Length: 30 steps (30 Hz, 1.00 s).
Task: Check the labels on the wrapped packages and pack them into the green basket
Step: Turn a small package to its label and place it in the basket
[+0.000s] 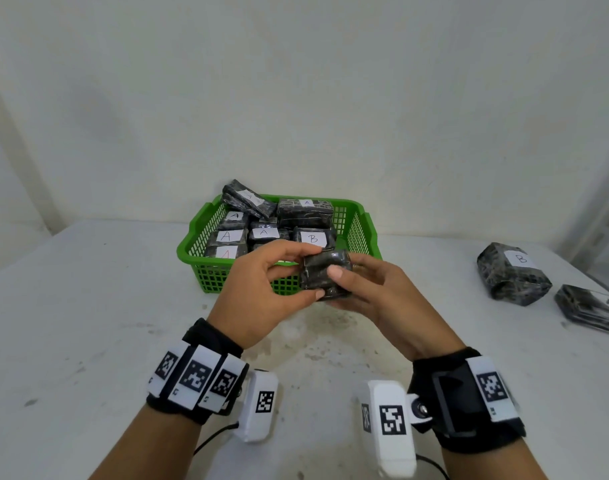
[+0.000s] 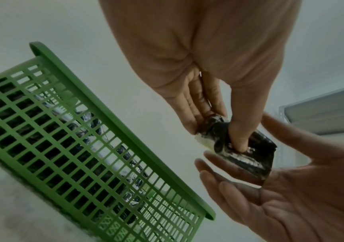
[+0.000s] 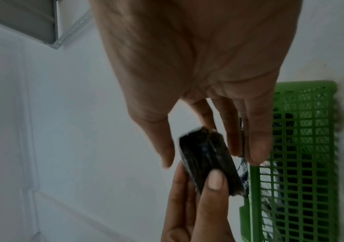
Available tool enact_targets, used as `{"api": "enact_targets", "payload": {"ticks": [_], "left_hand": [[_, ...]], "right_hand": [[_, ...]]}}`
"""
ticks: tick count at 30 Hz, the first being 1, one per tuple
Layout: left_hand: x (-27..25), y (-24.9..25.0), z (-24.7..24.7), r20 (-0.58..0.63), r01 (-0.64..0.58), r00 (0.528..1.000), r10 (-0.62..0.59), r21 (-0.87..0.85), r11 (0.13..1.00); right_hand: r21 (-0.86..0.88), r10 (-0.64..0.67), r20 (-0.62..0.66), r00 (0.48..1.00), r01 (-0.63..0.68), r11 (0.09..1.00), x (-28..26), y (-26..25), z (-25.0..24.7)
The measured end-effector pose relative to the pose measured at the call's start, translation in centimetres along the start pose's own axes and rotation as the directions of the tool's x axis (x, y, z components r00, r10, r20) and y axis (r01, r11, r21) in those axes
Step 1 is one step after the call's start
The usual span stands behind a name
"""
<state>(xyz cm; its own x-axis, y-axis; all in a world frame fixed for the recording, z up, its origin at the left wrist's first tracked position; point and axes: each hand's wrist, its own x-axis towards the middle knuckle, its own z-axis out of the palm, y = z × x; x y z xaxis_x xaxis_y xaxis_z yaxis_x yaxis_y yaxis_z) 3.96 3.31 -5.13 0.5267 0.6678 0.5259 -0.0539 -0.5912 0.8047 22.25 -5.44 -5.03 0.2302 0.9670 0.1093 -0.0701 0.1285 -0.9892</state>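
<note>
I hold one dark wrapped package [image 1: 325, 273] in both hands, just in front of the green basket [image 1: 206, 268] and above the white table [image 1: 88, 306]. My left hand [image 1: 261, 292] pinches its left end, thumb on the near face and fingertips curled over the top edge. My right hand [image 1: 382, 292] cups it from the right and beneath, thumb [image 1: 334, 271] pressed on the near face, fingers loosely spread behind. The face turned to me shows no label. The left wrist view shows a pale patch at one end of the package. Inside the basket lie stacked packages [image 1: 261, 230] labelled A, and one labelled B [image 1: 313, 239]. Well right of the basket, two more packages rest on the table: one marked B [image 1: 512, 273], one marked A [image 1: 594, 308].
</note>
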Motion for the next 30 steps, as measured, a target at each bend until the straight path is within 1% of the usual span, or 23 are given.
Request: {"api": "enact_targets", "payload": {"ticks": [2,6,7,11,14,19,24,28,30], "left_hand": [[0.0,0.1,0.2,0.011,-0.052,0.999,0.052,0.022,0.998],[0.0,0.0,0.1,0.017,-0.065,0.998,0.064,0.016,0.998],[0.0,0.0,0.0,0.018,-0.064,0.998,0.063,0.020,0.998],[0.1,0.0,-0.1,0.009,-0.072,0.997,0.072,0.039,0.997],[0.0,0.1,0.0,0.027,-0.087,0.996,0.086,0.058,0.994],[0.0,0.2,0.2,0.039,-0.120,0.992,0.119,0.046,0.992],[0.0,0.2,0.3,0.063,-0.116,0.992,0.113,0.059,0.991],[0.1,0.2,-0.1,0.029,-0.094,0.995,0.092,0.068,0.993],[0.1,0.3,-0.3,0.005,-0.093,0.996,0.093,0.062,0.994]], "right_hand": [[0.042,0.031,-0.028,0.999,-0.030,0.999,-0.1,0.2,0.6],[0.023,-0.017,-0.116,0.993,0.020,1.000,0.0,0.6,1.2],[0.020,-0.009,-0.115,0.993,0.012,1.000,0.0,0.6,1.2],[0.019,0.027,-0.047,0.999,-0.026,0.999,-0.1,0.3,0.8],[-0.011,0.024,-0.065,0.998,-0.025,1.000,0.0,0.4,0.4],[0.026,0.049,-0.048,0.998,-0.048,0.998,0.0,0.0,0.3],[-0.008,0.028,-0.090,0.995,-0.029,1.000,0.0,0.5,0.5],[0.027,0.065,-0.050,0.997,-0.064,0.998,0.0,0.0,0.3],[0.047,0.068,-0.057,0.996,-0.065,0.997,0.0,-0.1,0.1]]}}
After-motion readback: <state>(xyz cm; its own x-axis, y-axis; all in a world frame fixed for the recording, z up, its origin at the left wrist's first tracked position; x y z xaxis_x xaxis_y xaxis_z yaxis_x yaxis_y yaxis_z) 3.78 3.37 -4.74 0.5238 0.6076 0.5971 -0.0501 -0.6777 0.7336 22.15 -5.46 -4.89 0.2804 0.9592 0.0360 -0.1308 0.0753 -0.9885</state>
